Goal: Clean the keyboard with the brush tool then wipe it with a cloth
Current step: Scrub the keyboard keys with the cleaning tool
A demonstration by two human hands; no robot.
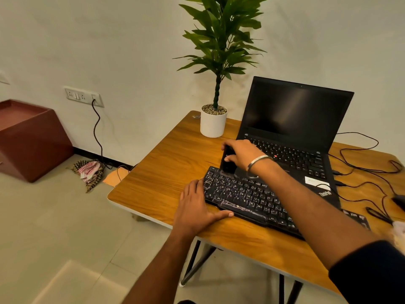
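Here the right hand [240,154] grips the upright brush tool [228,160], bristles down on the keyboard [245,194], left hand [197,207] fingers flat.

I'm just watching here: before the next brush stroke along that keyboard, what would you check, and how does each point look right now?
1. Brush tool gripped firmly by the right hand: ok.
2. Bristles on the keyboard, at its far left corner: ok.
3. Left hand steadying the keyboard's left end, fingers flat: ok.
4. Laptop clear of the stroke: cannot tell, it sits right behind.
5. Plant pot out of the way: ok.
6. Wiping cloth on the table: cannot tell.
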